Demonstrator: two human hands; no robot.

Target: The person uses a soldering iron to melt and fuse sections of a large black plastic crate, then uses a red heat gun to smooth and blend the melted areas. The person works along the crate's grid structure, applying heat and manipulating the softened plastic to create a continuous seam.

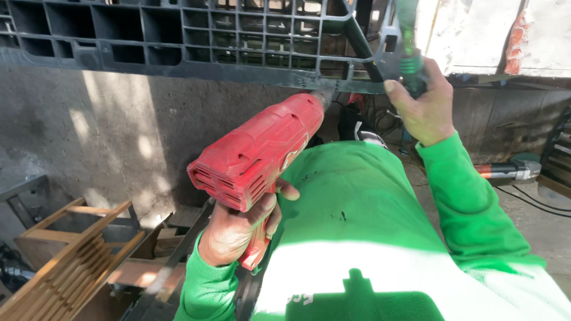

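Left hand [235,229] grips the red drill [262,151], its tip hidden against the pallet [178,35]. Right hand [423,101] clasps a green handle [409,56], top cut off.

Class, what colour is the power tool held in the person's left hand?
Red, seen in the head view: the heat gun in the left hand.
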